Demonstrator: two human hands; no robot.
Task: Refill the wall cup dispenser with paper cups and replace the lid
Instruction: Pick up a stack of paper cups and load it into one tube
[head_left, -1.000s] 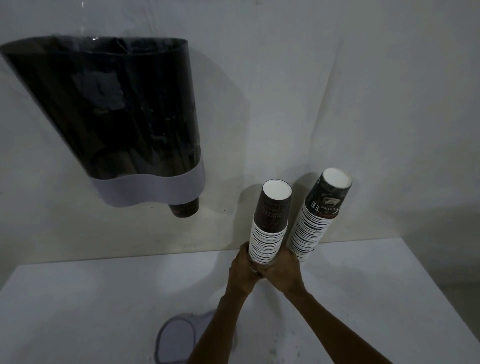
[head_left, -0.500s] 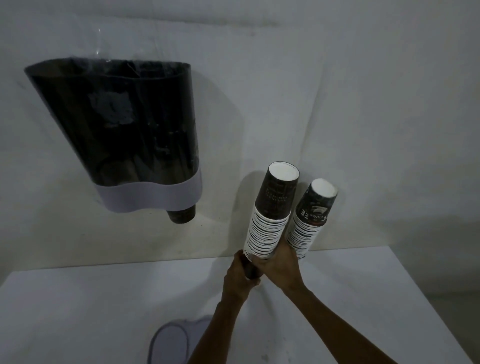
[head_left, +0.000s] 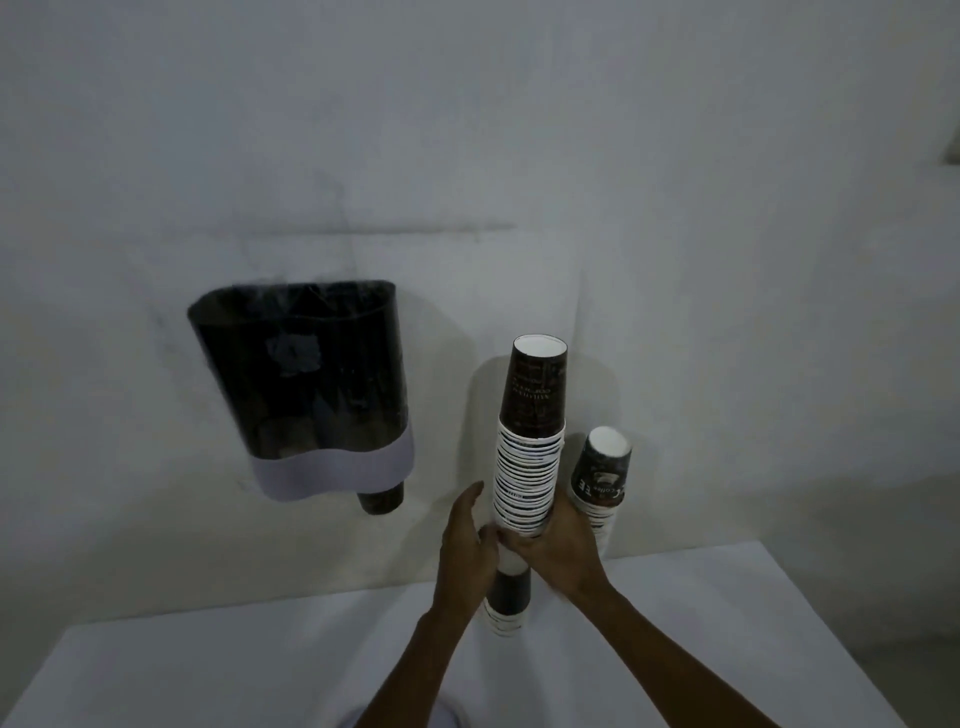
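Observation:
The dark see-through cup dispenser (head_left: 306, 379) hangs on the wall at left, its top uncovered, with a pale band at its base and one cup (head_left: 382, 500) poking out below. Both hands hold a tall stack of upturned brown paper cups (head_left: 530, 457) above the table. My left hand (head_left: 465, 551) grips its lower left side. My right hand (head_left: 563, 545) wraps its right side. A shorter cup stack (head_left: 600, 478) stands just behind my right hand; whether that hand holds it too is unclear. The pale lid (head_left: 447, 719) lies at the bottom edge, mostly hidden by my left arm.
A white table (head_left: 208, 665) spreads below the hands and meets the plain white wall (head_left: 675, 260). Its right edge (head_left: 841, 639) drops off to a grey floor. A ledge corner (head_left: 950, 150) shows at the far right.
The tall stack has risen and a lower section of cups now hangs below the hands. The shorter stack sits lower beside it. The view has tilted up, so the dispenser appears lower and smaller.

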